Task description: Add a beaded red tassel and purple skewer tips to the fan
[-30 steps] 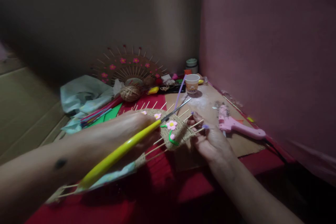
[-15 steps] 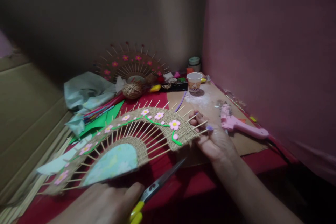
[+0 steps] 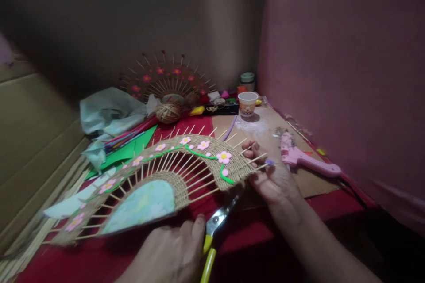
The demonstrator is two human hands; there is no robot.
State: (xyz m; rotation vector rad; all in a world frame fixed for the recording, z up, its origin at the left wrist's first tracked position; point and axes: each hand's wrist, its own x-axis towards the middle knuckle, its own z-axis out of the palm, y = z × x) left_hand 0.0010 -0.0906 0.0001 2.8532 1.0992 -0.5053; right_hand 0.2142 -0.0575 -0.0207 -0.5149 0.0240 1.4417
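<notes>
A woven twine fan [image 3: 199,154] on thin wooden sticks carries pink clay flowers and a green vine. Its pale blue half-round centre [image 3: 142,208] faces up. My right hand [image 3: 265,174] holds the fan at its right end, fingers closed behind the stick tips. A small purple piece [image 3: 270,162] shows by one stick tip there; I cannot tell what it is. My left hand [image 3: 169,252], below the fan, is closed on yellow-handled scissors [image 3: 215,220]. Their handles stand apart, and the blades point up to the fan's lower right edge; the tips are hard to make out.
A pink glue gun [image 3: 307,161] lies on the cardboard [image 3: 265,141] at right, near a paper cup [image 3: 247,104]. Behind the fan are a twine ball [image 3: 168,112], green sheets [image 3: 133,150] and another flowered fan [image 3: 169,73]. Walls close in the back and right.
My left hand has moved right with the scissors, whose handles have spread and whose blades are now at the fan's lower right edge. My right hand keeps hold of the fan.
</notes>
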